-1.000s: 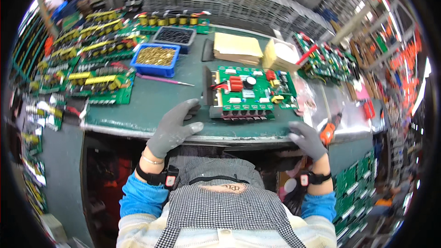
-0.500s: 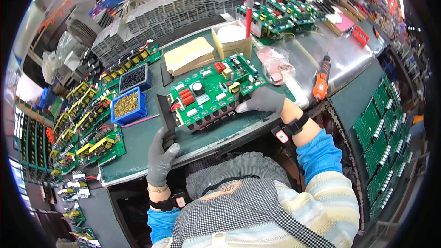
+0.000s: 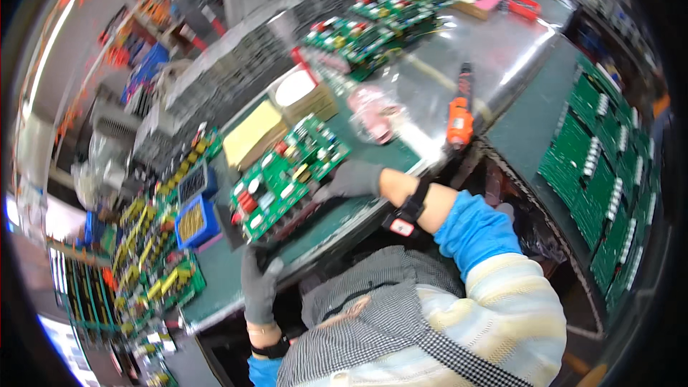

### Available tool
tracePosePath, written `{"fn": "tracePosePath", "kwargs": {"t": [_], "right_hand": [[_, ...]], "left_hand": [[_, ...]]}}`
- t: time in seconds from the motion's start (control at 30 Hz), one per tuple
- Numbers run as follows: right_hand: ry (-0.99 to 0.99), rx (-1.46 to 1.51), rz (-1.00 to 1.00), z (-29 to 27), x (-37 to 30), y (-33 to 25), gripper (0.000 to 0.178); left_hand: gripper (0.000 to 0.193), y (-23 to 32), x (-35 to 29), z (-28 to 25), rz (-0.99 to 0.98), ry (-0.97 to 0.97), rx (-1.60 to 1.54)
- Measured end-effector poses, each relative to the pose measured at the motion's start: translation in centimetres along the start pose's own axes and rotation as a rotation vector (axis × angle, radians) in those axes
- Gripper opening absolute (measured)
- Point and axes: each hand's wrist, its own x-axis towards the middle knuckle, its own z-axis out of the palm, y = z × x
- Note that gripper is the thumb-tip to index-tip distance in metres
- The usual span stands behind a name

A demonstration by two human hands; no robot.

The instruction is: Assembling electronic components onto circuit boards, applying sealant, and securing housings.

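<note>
A green circuit board (image 3: 276, 179) with red, white and black parts lies on the green worktop, a dark metal strip along its near side. My right hand (image 3: 352, 180), in a grey glove, grips the board's near right corner, its thumb by the strip and its fingertips partly hidden. At the near left corner is my left hand (image 3: 259, 283), also gloved, with the thumb held apart and the fingertips at the board's edge. A dark upright plate (image 3: 231, 228) stands at the board's left end. The picture is somewhat blurred.
Left of the board are a blue bin of brass-coloured screws (image 3: 213, 228) and a bin of dark pieces (image 3: 192, 185). Behind it sit yellow sheets (image 3: 252, 137) and a cardboard box (image 3: 315, 106). An orange electric screwdriver (image 3: 459, 120) lies right; more green boards (image 3: 598, 172) are farther right.
The whole view has turned and shifted, so the worktop appears more slanted. Both hands remain at the same ends of the circuit board.
</note>
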Motion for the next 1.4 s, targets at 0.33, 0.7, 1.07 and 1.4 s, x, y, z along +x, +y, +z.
{"fn": "tracePosePath", "kwargs": {"t": [0.33, 0.7, 1.07, 1.4], "right_hand": [[0.139, -0.594, -0.331, 4.2, 1.7, 2.1, 0.03], [1.28, -1.029, -0.235, -3.8, -13.0, 6.6, 0.035], [1.642, 0.024, 0.419, -19.1, -19.9, 18.3, 0.029], [1.782, -0.101, 0.723, -25.0, -18.3, 27.7, 0.027]], "left_hand": [[0.06, 1.7, -0.9, 0.5, 0.009, 0.011, -0.092], [0.066, 5.7, 3.9, 2.9, 0.164, -0.251, -0.223], [0.047, -0.6, 3.5, 0.0, -0.036, -0.239, -0.265], [0.039, 1.8, 3.9, -1.0, -0.198, -0.086, -0.274]]}}
